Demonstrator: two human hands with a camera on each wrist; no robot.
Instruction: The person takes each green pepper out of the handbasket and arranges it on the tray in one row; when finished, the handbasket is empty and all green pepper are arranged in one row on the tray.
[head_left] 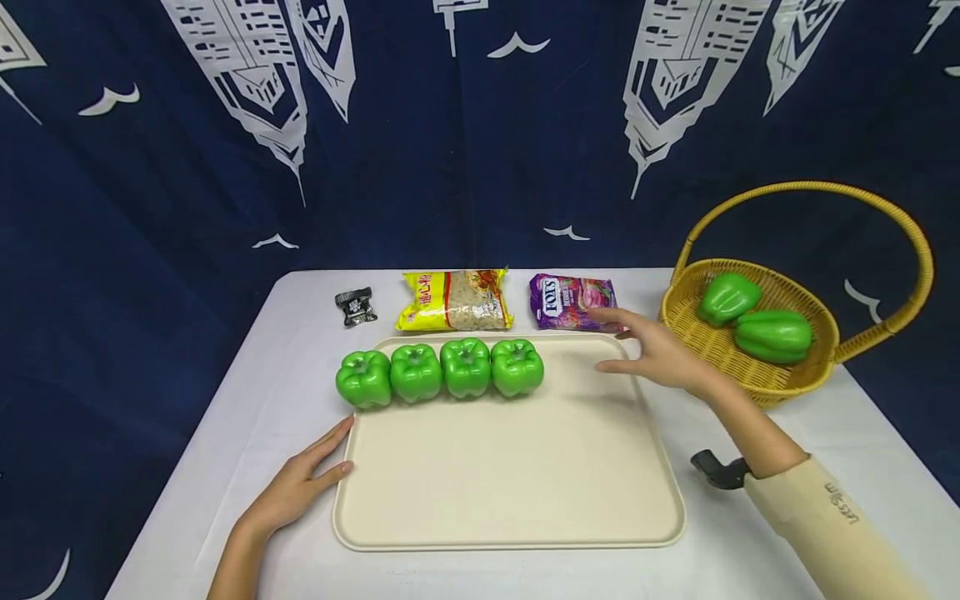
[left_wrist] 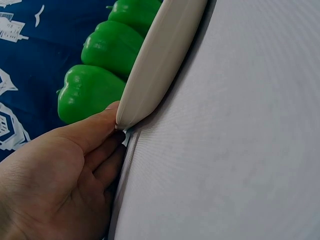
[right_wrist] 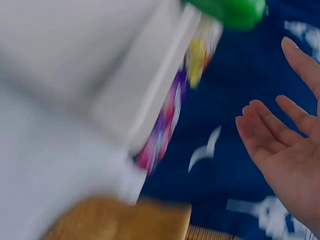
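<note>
Four-sided and cream-coloured, a tray [head_left: 510, 475] lies on the table. Along its back left stands a row of several green bell peppers [head_left: 467, 367], the leftmost one [left_wrist: 90, 94] at the corner. My left hand [head_left: 294, 490] rests at the tray's left edge, fingers extended; in the left wrist view the thumb touches the rim [left_wrist: 157, 60]. Over the tray's back right part, my right hand [head_left: 660, 350] hangs with fingers spread and holds nothing. Two more green bell peppers [head_left: 772, 336] lie in a yellow wicker basket [head_left: 757, 387] at the right.
Behind the tray lie a small black packet [head_left: 356, 307], a yellow noodle bag [head_left: 455, 300] and a purple candy bag [head_left: 572, 302]. The basket's tall handle [head_left: 810, 187] arches up. A dark blue printed curtain [head_left: 465, 167] hangs behind the white table [head_left: 195, 500].
</note>
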